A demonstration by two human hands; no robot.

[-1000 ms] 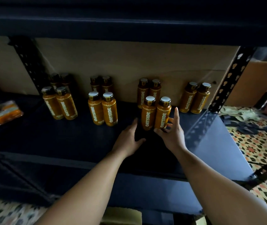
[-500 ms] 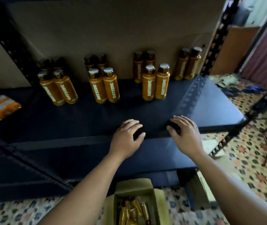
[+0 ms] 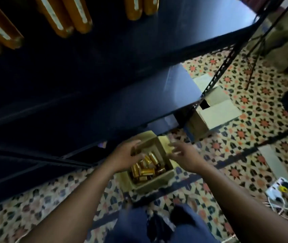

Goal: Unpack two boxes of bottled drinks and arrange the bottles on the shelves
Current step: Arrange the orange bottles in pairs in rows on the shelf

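An open cardboard box (image 3: 154, 181) stands on the patterned floor in front of the shelving, with several orange bottles (image 3: 145, 168) lying loose inside. My left hand (image 3: 126, 155) hovers over the box's left side, fingers loosely spread and holding nothing. My right hand (image 3: 183, 155) is over the box's right flap, fingers also spread and empty. Orange bottles (image 3: 66, 16) stand on the dark shelf (image 3: 122, 50) above, seen only by their lower parts at the top of the view. The picture is blurred by motion.
A second cardboard box (image 3: 209, 111) sits on the floor under the shelf's right corner post (image 3: 227, 64). A lower dark shelf (image 3: 139, 102) juts out above the open box. A power strip with cables (image 3: 280, 192) lies at the right. My legs (image 3: 157, 225) are below.
The view swung down from the shelf to the floor. Both hands left the shelf edge and dropped to the open box of bottles.
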